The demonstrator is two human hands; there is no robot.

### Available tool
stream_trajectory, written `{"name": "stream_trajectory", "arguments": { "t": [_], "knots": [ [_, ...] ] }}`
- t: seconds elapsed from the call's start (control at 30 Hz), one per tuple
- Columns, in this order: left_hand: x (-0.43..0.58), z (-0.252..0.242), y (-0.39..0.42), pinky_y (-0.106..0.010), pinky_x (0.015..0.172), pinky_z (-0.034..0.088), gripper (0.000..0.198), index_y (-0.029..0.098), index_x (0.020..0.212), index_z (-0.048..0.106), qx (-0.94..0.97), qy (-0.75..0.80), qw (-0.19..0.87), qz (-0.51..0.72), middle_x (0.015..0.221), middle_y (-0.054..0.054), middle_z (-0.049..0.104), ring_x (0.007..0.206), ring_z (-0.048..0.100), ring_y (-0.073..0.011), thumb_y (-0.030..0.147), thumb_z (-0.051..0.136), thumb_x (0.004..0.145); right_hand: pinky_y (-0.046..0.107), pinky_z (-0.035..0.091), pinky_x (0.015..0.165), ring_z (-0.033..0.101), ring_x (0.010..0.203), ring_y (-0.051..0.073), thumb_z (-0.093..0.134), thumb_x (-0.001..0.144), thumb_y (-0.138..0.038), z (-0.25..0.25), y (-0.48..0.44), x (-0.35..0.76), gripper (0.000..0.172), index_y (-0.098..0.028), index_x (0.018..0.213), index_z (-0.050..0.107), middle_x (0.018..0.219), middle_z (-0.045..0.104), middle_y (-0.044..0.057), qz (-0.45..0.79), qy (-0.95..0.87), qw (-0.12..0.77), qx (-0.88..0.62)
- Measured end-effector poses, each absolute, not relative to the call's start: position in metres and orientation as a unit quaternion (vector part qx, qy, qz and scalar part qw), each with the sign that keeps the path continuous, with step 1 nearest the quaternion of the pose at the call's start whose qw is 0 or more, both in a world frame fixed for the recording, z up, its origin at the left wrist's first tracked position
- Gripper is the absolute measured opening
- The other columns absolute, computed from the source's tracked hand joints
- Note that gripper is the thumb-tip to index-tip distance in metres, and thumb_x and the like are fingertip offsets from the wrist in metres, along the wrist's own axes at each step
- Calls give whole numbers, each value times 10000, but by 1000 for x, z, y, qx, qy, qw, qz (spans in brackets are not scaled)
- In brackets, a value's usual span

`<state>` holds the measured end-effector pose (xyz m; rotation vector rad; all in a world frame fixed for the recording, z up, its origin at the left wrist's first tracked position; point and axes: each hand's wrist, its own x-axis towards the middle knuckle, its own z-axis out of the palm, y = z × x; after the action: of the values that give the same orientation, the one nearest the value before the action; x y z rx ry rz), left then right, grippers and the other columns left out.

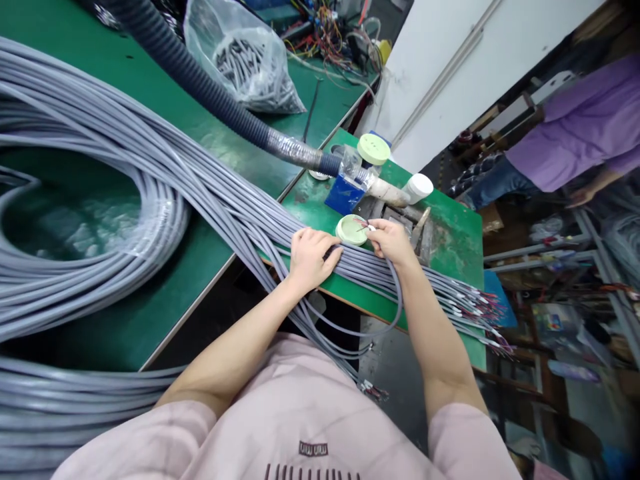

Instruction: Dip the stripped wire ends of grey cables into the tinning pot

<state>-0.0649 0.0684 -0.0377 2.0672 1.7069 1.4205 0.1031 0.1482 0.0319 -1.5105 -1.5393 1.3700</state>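
Observation:
My right hand (393, 241) is closed in a pinch on the end of a grey cable (399, 290), whose thin stripped wires show at the fingertips. These wires are over a shallow pale green dish (351, 230). From this hand the cable loops down past the table's near edge and back to the left. My left hand (311, 259) lies on the bundle of grey cables (367, 263), fingers stretched over it and thumb apart. Whether any single cable sits under its fingers is hidden.
Large coils of grey cable (165, 227) cover the left green table (225, 150). A black ribbed hose (220, 110) ends near a blue box (345, 193). Wire ends (480, 303) fan out at right. A plastic bag (245, 63) stands behind. Another person (575, 127) is at far right.

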Motion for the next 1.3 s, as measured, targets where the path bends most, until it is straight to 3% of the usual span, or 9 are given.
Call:
{"name": "stream_trajectory", "arguments": {
  "t": [0.67,0.87,1.03,1.3],
  "knots": [
    [-66,-39,69,-409,958,322,181,222,926,677,681,559,53,469,896,-15,726,902,603,-196,345,546,902,180,198,283,301,251,55,589,605,-196,33,153,95,286,-97,868,639,318,417,-102,489,-594,255,-586],
    [-66,-38,69,-412,949,328,161,223,926,674,681,557,55,472,897,-18,729,903,606,-200,327,554,897,178,218,288,299,260,49,644,593,-235,61,147,130,410,-89,975,623,347,441,-109,452,-582,326,-593],
    [-66,-38,69,-417,949,324,153,228,923,673,681,557,57,472,895,-17,730,908,607,-203,325,559,894,182,216,285,296,251,46,655,556,-236,56,159,174,385,-107,917,621,345,445,-113,424,-539,371,-627],
    [-66,-38,70,-422,935,330,147,229,916,679,682,554,53,474,883,-24,735,894,608,-213,315,564,886,185,218,296,295,245,48,610,563,-225,25,178,190,309,-105,848,625,315,412,-122,395,-509,373,-668]
  ]
}}
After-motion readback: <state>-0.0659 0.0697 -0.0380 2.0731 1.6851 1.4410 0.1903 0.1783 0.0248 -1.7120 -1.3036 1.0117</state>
